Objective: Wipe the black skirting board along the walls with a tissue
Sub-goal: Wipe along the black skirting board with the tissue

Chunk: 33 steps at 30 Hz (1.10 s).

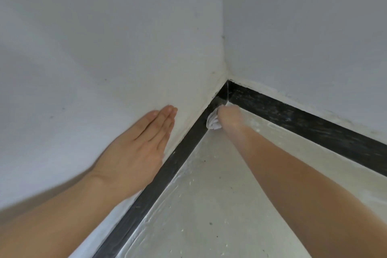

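A black skirting board [167, 176] runs along the foot of the left wall to the room corner, and a second stretch [303, 123] carries on along the right wall, streaked with pale dust. My right hand [228, 116] reaches into the corner and is closed on a crumpled white tissue [212, 122], which it presses against the left board just short of the corner. My left hand [138, 151] lies flat on the left wall above the board, fingers straight and together, holding nothing.
Two white walls [104, 48] meet in a vertical corner line. The floor [209, 205] is pale speckled concrete with a rough white seam along the board. Both my bare forearms stretch in from the bottom edge.
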{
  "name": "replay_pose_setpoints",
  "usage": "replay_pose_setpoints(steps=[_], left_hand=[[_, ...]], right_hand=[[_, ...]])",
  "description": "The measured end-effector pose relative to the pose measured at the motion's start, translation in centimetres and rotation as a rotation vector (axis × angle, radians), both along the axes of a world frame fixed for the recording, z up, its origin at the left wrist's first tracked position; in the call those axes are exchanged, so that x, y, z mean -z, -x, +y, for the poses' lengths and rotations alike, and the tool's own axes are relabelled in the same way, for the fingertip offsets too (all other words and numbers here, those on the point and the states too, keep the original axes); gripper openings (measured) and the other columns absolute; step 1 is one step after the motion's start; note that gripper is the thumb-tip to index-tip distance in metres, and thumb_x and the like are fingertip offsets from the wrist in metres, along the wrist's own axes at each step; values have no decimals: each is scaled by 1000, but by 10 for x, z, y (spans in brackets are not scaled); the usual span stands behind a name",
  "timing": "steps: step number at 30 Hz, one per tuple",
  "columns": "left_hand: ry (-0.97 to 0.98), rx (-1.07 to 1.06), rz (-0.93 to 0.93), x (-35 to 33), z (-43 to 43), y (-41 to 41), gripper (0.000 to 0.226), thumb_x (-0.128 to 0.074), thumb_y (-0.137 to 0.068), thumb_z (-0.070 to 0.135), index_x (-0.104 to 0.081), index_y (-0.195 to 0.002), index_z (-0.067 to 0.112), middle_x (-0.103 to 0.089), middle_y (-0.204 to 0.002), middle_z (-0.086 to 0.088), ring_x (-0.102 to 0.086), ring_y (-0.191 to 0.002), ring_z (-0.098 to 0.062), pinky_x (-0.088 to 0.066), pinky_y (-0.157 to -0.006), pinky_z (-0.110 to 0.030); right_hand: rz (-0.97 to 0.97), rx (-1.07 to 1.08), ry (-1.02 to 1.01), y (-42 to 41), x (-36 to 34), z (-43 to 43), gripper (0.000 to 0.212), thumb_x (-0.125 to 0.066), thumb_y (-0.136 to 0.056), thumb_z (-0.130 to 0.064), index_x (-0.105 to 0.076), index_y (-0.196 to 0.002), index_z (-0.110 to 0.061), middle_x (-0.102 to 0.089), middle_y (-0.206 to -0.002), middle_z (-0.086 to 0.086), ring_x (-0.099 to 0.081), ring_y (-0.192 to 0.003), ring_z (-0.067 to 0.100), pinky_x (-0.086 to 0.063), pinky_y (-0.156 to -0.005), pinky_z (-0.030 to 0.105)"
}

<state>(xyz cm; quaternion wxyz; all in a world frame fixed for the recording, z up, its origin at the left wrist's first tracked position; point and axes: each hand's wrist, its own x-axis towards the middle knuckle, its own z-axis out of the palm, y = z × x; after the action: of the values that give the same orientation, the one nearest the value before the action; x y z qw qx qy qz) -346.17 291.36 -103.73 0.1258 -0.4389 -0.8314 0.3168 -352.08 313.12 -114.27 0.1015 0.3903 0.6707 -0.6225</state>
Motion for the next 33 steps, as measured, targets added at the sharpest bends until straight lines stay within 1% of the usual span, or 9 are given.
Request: replay_pose_setpoints(steps=[4, 7, 9, 17, 22, 25, 28, 31, 33], left_hand=[[23, 5, 28, 0, 0, 1, 62, -31, -89, 20, -29, -139, -17, -24, -149, -31, -24, -140, -38, -3, -118, -46], [25, 1, 47, 0, -1, 1, 64, -40, -87, 18, -27, -139, -17, -23, -150, -31, -23, -140, -38, -2, -118, -46], [34, -4, 53, -2, 0, 1, 70, -49, -85, 22, -28, -139, -17, -24, -149, -31, -26, -140, -39, -2, -118, -46], [60, 18, 84, -2, 1, 1, 62, -32, -87, 20, -32, -138, -16, -27, -149, -29, -26, -140, -39, -3, -117, -45], [50, 17, 65, -4, 3, 0, 63, -36, -86, 23, -36, -137, -14, -31, -148, -28, -29, -139, -38, -5, -117, -44], [48, 11, 63, -4, 3, 0, 62, -33, -87, 24, -36, -137, -14, -32, -148, -27, -30, -139, -37, -6, -117, -44], [4, -2, 31, -5, 5, 0, 61, -35, -86, 21, -39, -134, -15, -36, -145, -28, -34, -137, -38, -9, -116, -44], [-5, 12, -2, -7, 5, -1, 60, -31, -86, 20, -42, -132, -16, -38, -143, -29, -38, -135, -39, -13, -116, -44], [0, 2, -12, -7, 4, -1, 60, -32, -86, 19, -42, -133, -16, -37, -144, -29, -37, -135, -39, -10, -116, -45]], right_hand=[[96, 252, 46, 1, -8, 19, 33, -44, -93, -12, -55, -122, -1, -62, -108, 16, -59, -102, 33, -41, -72, 31], [115, 249, 94, -28, -4, 14, 17, -48, -90, -12, -57, -104, -9, -57, -83, 5, -55, -72, 19, -37, -57, 24], [62, 254, 171, -48, 7, 4, 15, -53, -88, -10, -57, -102, -8, -58, -83, 10, -52, -64, 16, -37, -54, 24], [-103, -112, 555, -113, 20, -74, 27, -61, -77, -4, -61, -104, -2, -63, -88, 16, -64, -80, 30, -55, -75, 39], [-131, 5, 603, -102, 19, -102, 33, -50, -83, -1, -54, -116, -7, -63, -103, 17, -64, -96, 30, -51, -94, 46], [-98, 4, 620, -94, 8, -99, 30, -48, -86, 0, -57, -115, 0, -64, -104, 20, -65, -89, 27, -55, -86, 38], [80, 101, 846, -94, -11, -76, 32, -45, -92, -2, -55, -120, 8, -64, -107, 22, -64, -83, 22, -57, -68, 27], [332, 287, 925, -94, -16, -42, 29, -39, -89, 2, -68, -93, 7, -68, -91, 19, -65, -76, 21, -56, -62, 22], [247, 342, 842, -98, -9, -34, 33, -39, -88, 2, -70, -78, 1, -69, -77, 14, -63, -69, 20, -55, -56, 22]])
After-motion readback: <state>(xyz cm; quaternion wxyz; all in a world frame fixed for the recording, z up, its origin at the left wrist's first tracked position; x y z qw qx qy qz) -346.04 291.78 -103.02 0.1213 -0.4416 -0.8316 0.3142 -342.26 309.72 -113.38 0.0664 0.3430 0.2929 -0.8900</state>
